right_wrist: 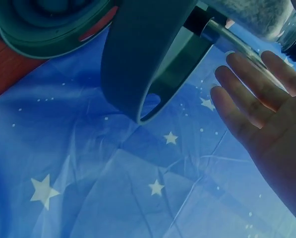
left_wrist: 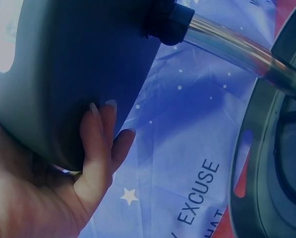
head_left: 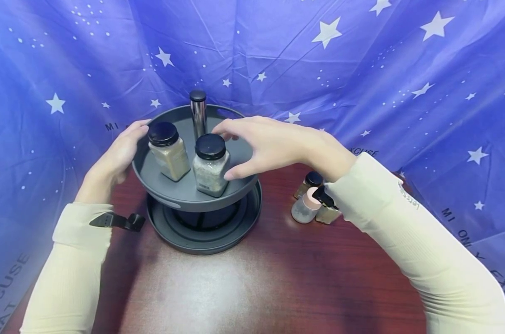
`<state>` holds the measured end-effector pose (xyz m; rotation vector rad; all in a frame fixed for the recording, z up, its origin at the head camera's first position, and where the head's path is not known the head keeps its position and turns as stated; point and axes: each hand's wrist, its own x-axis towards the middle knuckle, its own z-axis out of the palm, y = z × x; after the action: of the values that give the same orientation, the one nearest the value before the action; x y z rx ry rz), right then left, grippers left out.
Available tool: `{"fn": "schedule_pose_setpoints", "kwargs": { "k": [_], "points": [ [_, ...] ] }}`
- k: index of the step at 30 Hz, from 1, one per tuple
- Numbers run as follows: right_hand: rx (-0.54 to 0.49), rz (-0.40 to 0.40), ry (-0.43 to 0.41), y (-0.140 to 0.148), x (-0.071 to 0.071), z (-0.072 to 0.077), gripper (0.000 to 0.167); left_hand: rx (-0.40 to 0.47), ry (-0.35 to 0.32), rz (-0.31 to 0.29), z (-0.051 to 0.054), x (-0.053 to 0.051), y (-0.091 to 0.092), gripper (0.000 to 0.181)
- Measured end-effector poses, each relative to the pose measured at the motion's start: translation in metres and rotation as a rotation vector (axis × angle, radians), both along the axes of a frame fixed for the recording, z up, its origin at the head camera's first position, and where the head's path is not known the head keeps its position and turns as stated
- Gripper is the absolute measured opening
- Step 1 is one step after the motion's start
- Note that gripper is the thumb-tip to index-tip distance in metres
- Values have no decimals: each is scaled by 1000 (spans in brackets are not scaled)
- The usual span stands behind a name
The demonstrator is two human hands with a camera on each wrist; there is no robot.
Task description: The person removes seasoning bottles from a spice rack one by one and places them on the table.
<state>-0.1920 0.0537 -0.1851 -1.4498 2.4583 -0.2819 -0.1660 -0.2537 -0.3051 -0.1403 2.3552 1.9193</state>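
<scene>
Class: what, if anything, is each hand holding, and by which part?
The left hand holds the upper tray by its left rim. The right hand is beside the nearer jar; no grip shows.

Blue cloth point(head_left: 244, 51) reads "MI" and "EXCUSE"; the right sleeve point(head_left: 411, 241) bears unclear lettering point(head_left: 410, 195).

Reaches forward with both arms point(head_left: 403, 222), the right one angled inward; grips with the bent fingers point(left_wrist: 95, 144) of the left hand point(head_left: 120, 155); holds thumb point(head_left: 240, 170) apart from extended fingers on the right hand point(head_left: 273, 141).
</scene>
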Motion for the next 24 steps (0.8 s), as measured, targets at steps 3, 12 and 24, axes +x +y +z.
{"fn": "schedule_pose_setpoints", "kwargs": {
  "k": [3, 12, 24],
  "points": [
    [-12, 35, 36, -4, 1, -1, 72, 8, 2, -1, 0, 0, 0, 47],
    [-57, 61, 120, -18, 5, -2, 65, 13, 11, 0, 1, 0, 0, 43],
    [-71, 116, 140, -34, 16, -14, 66, -18, 13, 6, 1, 0, 0, 44]
  ]
}}
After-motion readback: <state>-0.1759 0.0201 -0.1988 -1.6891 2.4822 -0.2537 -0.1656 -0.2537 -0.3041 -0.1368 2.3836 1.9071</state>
